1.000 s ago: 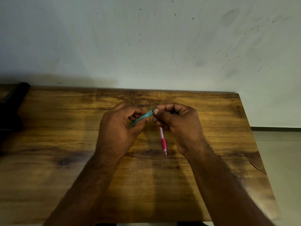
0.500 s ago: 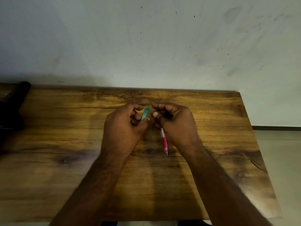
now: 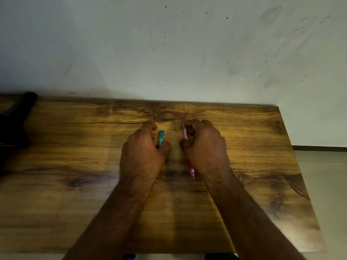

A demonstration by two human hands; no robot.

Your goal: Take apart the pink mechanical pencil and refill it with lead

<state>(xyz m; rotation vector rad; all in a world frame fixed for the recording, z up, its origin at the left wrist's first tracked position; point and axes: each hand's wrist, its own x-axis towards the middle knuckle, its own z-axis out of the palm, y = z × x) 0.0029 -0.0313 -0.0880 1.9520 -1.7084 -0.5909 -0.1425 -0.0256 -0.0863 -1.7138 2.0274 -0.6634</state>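
Head view: right hand [image 3: 203,147] grips pink pencil [image 3: 191,170], tip toward camera

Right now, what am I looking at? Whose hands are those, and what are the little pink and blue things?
This picture comes from a camera worn on a person's head, looking down, so you see what they see. There is no machine here, just two bare hands over a wooden table that stands against a pale wall.

The left hand pinches a small teal case, probably the holder for spare pencil leads. The right hand is closed around a pink mechanical pencil. Its pointy tip pokes out below the hand, toward the person, and its other end shows by the fingers. The two hands are apart, not touching.

At the far left edge sits something dark; it is too shadowy to name.
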